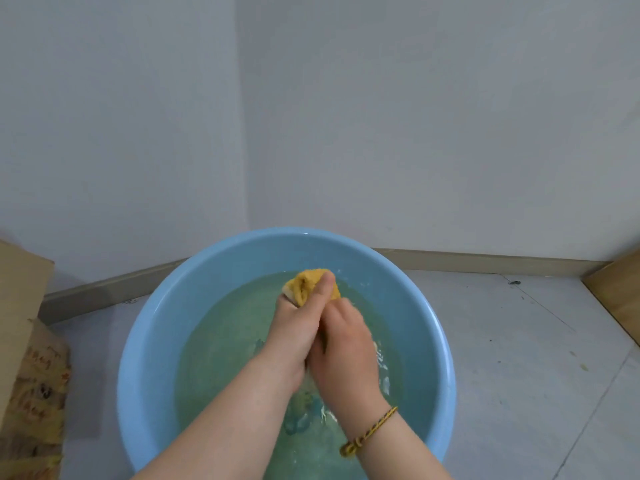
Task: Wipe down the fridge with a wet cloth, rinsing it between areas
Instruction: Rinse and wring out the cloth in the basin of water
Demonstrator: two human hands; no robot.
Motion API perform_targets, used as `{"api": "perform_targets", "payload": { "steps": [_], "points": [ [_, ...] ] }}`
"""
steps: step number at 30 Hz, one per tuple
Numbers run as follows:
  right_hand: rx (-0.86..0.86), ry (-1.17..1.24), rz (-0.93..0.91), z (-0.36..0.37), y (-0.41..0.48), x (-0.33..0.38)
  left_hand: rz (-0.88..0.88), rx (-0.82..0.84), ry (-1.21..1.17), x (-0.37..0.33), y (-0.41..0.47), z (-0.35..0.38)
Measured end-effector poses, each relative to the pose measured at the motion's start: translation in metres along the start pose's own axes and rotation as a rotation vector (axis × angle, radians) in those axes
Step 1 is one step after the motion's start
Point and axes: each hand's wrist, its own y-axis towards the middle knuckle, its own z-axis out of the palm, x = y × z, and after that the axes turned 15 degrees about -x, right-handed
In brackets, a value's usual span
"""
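A yellow cloth is bunched up above the water of a round light-blue basin on the floor. My left hand grips the cloth, its thumb lying over the far end that sticks out. Pressed against it from the right, my right hand curls round the nearer part of the cloth, which is mostly hidden between the two hands. The water under them is rippled and splashing. No fridge is in view.
The basin sits in a corner of two pale walls with a grey skirting board. A cardboard box stands at the left, a wooden panel at the right. Grey floor tiles lie right of the basin.
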Motion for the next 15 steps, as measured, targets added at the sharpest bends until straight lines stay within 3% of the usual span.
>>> {"api": "perform_targets", "payload": {
  "steps": [2, 4, 8, 12, 13, 15],
  "points": [
    [0.023, -0.035, -0.157, 0.001, -0.012, -0.001, 0.010, -0.106, -0.024, -0.001, 0.001, 0.000],
    [-0.006, -0.043, -0.184, -0.002, -0.019, -0.004, -0.006, -0.184, -0.098, -0.005, 0.004, -0.003],
    [-0.102, -0.061, 0.033, -0.006, -0.025, -0.009, -0.091, -0.061, -0.228, -0.013, -0.001, -0.002],
    [0.201, 0.294, 0.321, -0.016, -0.012, -0.008, -0.190, 0.116, -0.269, -0.023, -0.005, -0.001],
    [0.205, 0.238, 0.256, -0.018, -0.010, -0.009, -0.228, 0.172, -0.296, -0.026, -0.006, -0.002],
    [-0.033, -0.005, -0.059, -0.015, -0.003, -0.019, -0.271, 0.272, -0.284, -0.028, -0.003, -0.008]
  ]
}}
